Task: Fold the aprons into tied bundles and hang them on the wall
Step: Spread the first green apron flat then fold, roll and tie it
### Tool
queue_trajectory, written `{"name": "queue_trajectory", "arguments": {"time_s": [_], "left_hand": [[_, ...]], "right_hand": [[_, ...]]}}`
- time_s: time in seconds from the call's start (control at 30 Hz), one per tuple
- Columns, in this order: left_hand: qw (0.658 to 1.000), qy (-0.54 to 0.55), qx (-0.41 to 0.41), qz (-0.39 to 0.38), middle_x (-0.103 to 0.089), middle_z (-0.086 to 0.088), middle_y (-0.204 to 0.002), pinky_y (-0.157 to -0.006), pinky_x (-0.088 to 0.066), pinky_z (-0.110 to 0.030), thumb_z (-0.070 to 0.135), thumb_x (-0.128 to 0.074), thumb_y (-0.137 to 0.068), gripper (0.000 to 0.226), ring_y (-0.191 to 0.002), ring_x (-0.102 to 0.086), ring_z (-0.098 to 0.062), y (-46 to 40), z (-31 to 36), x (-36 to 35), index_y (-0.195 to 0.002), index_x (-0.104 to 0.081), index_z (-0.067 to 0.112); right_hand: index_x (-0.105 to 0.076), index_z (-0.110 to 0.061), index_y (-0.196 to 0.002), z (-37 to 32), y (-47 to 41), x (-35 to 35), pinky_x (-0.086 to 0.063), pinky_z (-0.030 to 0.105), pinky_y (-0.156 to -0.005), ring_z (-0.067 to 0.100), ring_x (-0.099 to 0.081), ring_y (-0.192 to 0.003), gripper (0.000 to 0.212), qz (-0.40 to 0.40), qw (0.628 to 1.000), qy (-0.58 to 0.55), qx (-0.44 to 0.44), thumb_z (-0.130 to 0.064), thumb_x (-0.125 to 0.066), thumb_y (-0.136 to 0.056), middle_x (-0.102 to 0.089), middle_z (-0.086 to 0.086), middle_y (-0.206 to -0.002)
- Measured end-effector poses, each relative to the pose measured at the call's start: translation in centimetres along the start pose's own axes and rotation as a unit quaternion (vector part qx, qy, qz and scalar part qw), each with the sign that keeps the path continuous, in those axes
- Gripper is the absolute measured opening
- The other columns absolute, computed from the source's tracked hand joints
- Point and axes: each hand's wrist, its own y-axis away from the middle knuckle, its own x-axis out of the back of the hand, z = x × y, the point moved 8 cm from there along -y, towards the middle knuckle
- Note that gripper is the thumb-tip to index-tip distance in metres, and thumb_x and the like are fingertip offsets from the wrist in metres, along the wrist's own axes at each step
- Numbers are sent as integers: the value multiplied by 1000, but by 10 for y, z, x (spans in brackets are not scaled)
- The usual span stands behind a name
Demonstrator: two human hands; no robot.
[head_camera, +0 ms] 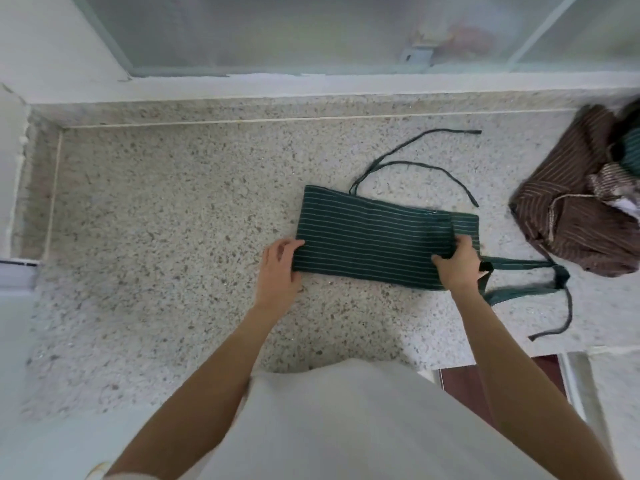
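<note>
Two hands: both working one folded strip on the speckled counter (156,209)
Left hand (278,271): pinching the left end of the green apron (374,237), thumb on top
Green apron: lying flat mid-counter, ties (415,164) trailing behind and off right
Right hand (457,263): gripping the right end's fold
Brown apron (568,216): sitting crumpled far right, apart

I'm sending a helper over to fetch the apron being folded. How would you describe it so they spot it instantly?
On the speckled stone counter below the frosted window, look mid-counter. The green striped apron lies there folded into a flat band, ties trailing. Unlike the crumpled brown striped apron at right, it is green and flat.
</note>
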Motion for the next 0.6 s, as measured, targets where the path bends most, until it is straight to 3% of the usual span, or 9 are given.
{"name": "queue_trajectory", "arguments": {"time_s": [0.1,0.17,0.33,0.4,0.47,0.53,0.6], "left_hand": [[998,43,31,-26,-39,-13,-129,-70,-51,-31,-5,-60,-77,60,-92,-57,-22,-4,2,0,-132,-44,14],[998,34,26,-38,-39,-13,-128,-63,-46,-27,-6,-60,-77,63,-82,-53,-19,-8,7,1,-134,-42,13],[990,-62,-105,-69,-46,-20,-126,-72,-54,-33,-14,-64,-71,65,-97,-57,-29,-9,27,-11,-132,-47,3],[975,-115,-180,-60,-55,-20,-119,-75,-56,-38,-18,-68,-63,66,-100,-56,-32,-8,36,-17,-125,-54,0],[953,-171,-241,-61,-58,-13,-121,-84,-51,-37,-10,-73,-61,65,-109,-48,-26,-6,46,-24,-123,-57,6],[960,-153,-223,-74,-51,-10,-132,-93,-43,-39,-3,-70,-69,63,-118,-40,-25,-7,45,-26,-128,-54,12],[989,-55,-117,-76,-40,-12,-137,-96,-43,-38,-1,-64,-75,66,-120,-39,-28,-13,31,-24,-136,-45,16]], "right_hand": [[-39,-6,-131,19,-1,-5,-39,32,-82,32,-52,-115,47,4,995,-77,-57,-28,-56,-93,-54,16,-127],[-41,-8,-132,20,-6,-2,-38,30,-80,32,-53,-113,43,17,991,-110,-70,-26,-53,-95,-56,16,-126],[-39,-14,-130,28,-14,22,-47,38,-72,34,-61,-95,43,80,996,-33,-33,-7,-54,-90,-65,17,-109],[-39,-13,-125,42,-14,27,-45,36,-67,34,-61,-90,41,100,994,-3,-42,-4,-52,-88,-65,16,-104],[-41,-10,-120,55,-15,25,-46,40,-71,35,-60,-90,37,104,993,36,-53,-4,-53,-85,-64,17,-104],[-44,-7,-119,63,-16,22,-45,42,-78,36,-60,-92,37,104,991,57,-61,-7,-55,-84,-63,19,-105],[-47,-5,-120,67,-19,20,-45,40,-81,34,-60,-95,38,99,991,58,-70,-12,-58,-84,-63,18,-106]]}}
